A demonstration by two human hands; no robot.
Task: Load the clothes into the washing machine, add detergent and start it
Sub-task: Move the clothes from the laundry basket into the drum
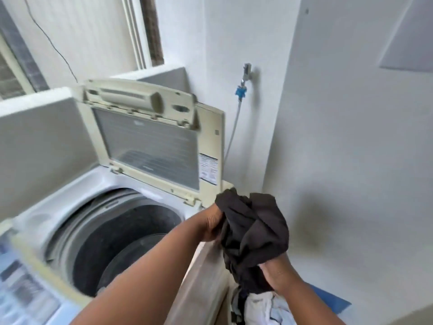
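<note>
A white top-loading washing machine (58, 191) stands at the left with its folded lid (150, 141) raised. Its dark drum (121, 245) looks empty. A bunched dark brown garment (255, 233) hangs in the air just right of the machine's right edge. My left hand (212, 222) grips its upper left part, my arm crossing over the machine's corner. My right hand (278, 275) grips its lower part from below. Under the garment lies a pile of light clothes (262, 308).
A control panel (21, 287) runs along the machine's front left. A tap with a blue fitting (241, 91) and its hose are on the white wall behind. A blue object (332, 301) sits on the floor at the lower right. A window is at the back left.
</note>
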